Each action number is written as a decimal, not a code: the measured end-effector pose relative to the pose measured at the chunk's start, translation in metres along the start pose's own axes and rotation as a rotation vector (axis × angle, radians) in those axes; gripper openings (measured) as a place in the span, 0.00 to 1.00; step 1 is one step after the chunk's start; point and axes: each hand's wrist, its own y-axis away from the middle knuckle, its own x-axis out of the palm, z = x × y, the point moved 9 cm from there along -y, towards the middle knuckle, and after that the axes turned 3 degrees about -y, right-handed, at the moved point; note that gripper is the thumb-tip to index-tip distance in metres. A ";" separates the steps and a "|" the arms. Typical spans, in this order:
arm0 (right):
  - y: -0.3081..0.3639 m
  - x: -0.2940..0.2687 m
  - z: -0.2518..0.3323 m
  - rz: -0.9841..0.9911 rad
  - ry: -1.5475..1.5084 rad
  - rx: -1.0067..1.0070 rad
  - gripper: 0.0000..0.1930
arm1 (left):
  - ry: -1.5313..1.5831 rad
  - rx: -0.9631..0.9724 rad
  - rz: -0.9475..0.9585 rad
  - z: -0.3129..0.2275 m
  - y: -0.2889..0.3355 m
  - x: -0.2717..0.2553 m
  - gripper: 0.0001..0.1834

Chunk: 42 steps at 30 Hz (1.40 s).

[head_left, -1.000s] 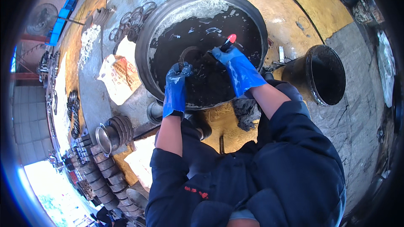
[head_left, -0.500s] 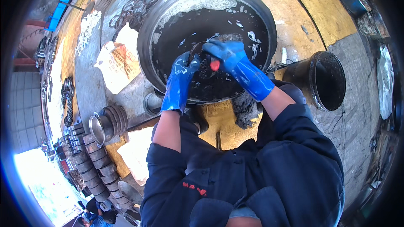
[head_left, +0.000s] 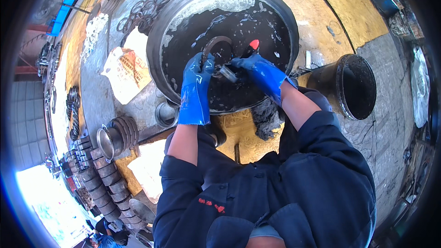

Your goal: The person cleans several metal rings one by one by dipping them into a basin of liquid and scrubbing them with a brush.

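Now curved metal piece (head_left: 216, 46) in left hand (head_left: 195, 87)

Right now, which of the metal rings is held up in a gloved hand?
The dark curved metal ring over the black basin, gripped by the left hand; the other rings lie on the floor.

Concrete floor (head_left: 349, 14), yellow-painted patches worn to grey. A black bucket (head_left: 353, 87) stands at right. Metal rings (head_left: 138, 11) lie scattered at upper left; stacked metal sleeves (head_left: 103, 170) line the lower left. A white sack (head_left: 126, 71) lies on the floor. Hard daylight enters at lower left.
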 end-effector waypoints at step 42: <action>0.020 -0.006 0.065 -0.181 0.471 -0.609 0.14 | 0.447 -0.292 -0.029 -0.009 0.015 -0.016 0.13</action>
